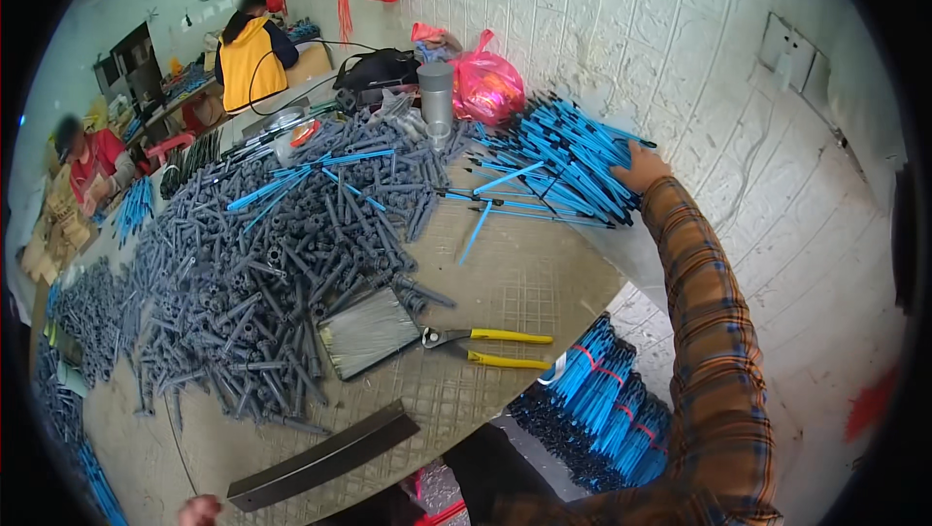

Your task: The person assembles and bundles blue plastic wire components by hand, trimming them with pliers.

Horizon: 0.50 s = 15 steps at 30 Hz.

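My right hand reaches out to the far right, its fingers curled around the ends of some blue rods in a heap. These rods are thin and have black ends. Only part of my left hand shows, at the lower edge near the table's front. Its fingers are curled, and a thin dark line runs up from it over the tabletop; what the fingers hold is too small to make out. A large mound of grey plastic plug-like parts covers the table's left and middle, with a few blue rods on top.
Yellow-handled pincers lie beside a shallow tray of fine pale pins. A dark metal channel rests near the front edge. Behind stand a grey flask and a pink bag. Bundled blue rods sit below; two people work far left.
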Available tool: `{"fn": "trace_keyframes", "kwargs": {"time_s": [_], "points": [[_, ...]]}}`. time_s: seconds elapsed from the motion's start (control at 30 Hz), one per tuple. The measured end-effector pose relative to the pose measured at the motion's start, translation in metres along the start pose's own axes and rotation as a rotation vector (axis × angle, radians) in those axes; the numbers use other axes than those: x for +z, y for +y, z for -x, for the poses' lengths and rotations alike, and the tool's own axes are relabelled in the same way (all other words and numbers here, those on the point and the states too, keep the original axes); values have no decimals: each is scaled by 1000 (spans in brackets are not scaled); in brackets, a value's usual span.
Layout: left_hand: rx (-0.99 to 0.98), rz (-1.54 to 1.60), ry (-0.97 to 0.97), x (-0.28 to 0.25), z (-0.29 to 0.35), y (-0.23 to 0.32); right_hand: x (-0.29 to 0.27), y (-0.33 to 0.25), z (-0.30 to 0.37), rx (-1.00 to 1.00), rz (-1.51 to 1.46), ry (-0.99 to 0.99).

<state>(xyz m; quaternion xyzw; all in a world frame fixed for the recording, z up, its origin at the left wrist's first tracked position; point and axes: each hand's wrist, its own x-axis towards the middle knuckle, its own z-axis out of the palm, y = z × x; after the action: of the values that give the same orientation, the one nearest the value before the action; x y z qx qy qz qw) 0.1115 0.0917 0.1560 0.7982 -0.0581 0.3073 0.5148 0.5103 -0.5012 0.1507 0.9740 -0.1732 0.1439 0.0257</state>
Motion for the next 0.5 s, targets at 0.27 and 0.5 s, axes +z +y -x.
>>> {"fn": "trace_keyframes", "kwargs": {"time_s": [0.27,0.5], "points": [[-241,-81,-5,33,5,-18,-17,-47,23,-199,5,-177],[-347,118,-302,40,37,-19,-7,-103,115,-610,-54,89]]}}
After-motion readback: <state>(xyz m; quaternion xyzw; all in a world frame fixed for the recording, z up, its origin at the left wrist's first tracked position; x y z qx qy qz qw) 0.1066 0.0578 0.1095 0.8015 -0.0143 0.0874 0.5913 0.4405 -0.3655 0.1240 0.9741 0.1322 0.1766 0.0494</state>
